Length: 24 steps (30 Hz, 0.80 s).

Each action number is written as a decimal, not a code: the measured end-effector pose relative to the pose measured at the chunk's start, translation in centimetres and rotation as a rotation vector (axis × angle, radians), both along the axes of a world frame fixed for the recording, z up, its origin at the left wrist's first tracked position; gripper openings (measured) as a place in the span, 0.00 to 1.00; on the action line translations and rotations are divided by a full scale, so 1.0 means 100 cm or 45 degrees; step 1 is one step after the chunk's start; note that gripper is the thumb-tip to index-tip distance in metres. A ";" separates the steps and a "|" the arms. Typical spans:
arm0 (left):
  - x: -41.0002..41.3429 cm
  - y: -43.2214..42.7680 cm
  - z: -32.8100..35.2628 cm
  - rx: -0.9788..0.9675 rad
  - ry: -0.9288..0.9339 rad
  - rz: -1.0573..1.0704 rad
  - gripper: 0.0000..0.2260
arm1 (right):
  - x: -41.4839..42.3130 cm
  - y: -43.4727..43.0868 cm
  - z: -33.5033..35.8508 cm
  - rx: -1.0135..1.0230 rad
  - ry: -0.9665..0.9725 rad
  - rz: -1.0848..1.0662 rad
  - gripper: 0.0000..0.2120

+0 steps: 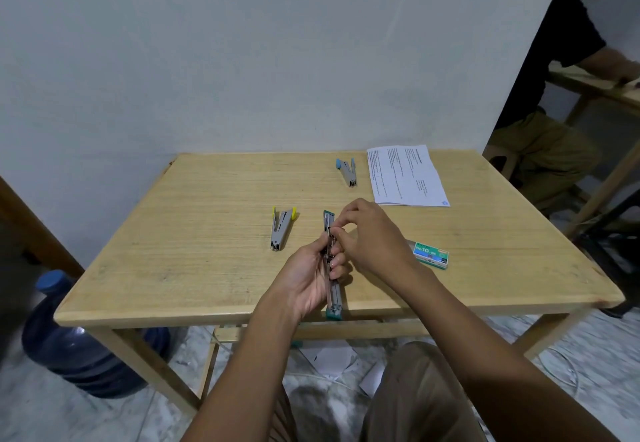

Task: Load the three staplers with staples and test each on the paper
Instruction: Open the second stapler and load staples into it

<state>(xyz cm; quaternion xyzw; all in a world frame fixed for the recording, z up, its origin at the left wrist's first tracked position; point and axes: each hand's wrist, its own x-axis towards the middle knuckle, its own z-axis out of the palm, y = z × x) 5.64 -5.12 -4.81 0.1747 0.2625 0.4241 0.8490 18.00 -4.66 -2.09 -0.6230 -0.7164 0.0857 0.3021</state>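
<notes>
The single view comes from the person's head, facing forward and down across the near edge of the pale wooden table (207, 251), which fills the middle of the picture. Both forearms rise from the bottom edge. The left hand (310, 279) and right hand (374, 237) sit close below the lens, holding the opened grey metal stapler with teal ends (335, 294). The wide angle also takes in the white wall (242, 61) beyond and the marbled floor (86, 414) beneath.

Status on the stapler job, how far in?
Done: nothing provable from this view. In hand: left hand grips the opened green stapler, right hand pinches at it. To do: yellow stapler and blue stapler lie unheld; paper and staple box wait.
</notes>
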 end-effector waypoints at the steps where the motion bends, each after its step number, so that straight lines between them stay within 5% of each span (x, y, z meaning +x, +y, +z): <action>1: 0.000 0.000 -0.001 0.000 -0.001 0.008 0.14 | -0.001 -0.002 0.000 0.022 -0.095 0.002 0.06; 4: 0.000 0.001 -0.005 0.004 0.003 0.009 0.13 | -0.001 -0.005 0.004 0.035 -0.258 0.043 0.09; 16: -0.003 -0.002 -0.003 0.082 0.116 -0.074 0.15 | 0.000 -0.004 0.007 0.042 -0.281 -0.001 0.09; 24: -0.003 -0.001 0.000 -0.018 -0.066 -0.012 0.11 | 0.015 -0.021 0.007 0.062 0.080 -0.016 0.05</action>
